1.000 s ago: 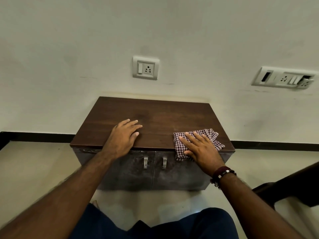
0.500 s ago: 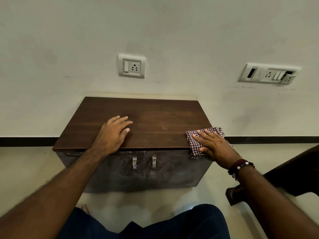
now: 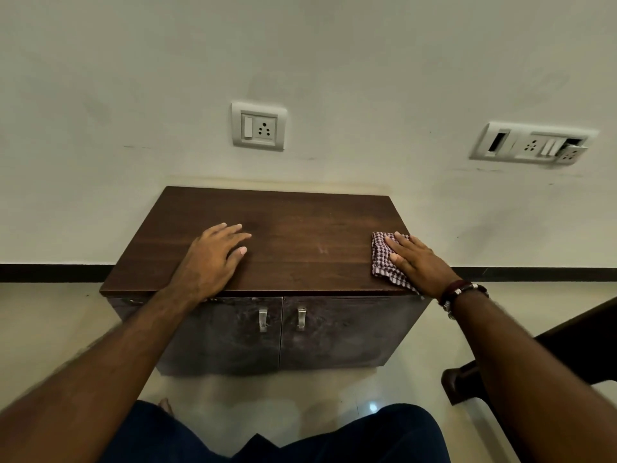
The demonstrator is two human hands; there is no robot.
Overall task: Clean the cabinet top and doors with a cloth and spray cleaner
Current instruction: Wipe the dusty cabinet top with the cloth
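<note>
On the cabinet top point(image 3: 293, 235), seen from the head camera, a person's right hand point(image 3: 419, 264) presses a checked cloth point(image 3: 384, 259) flat, fingers extended, at the right front corner, while the left hand point(image 3: 213, 259) rests open-palmed near the left front edge. Wiping of the top appears under way; the two doors point(image 3: 283, 332) below look smudged, though dim light makes that uncertain, and likely remain. No spray cleaner is visible.
</note>
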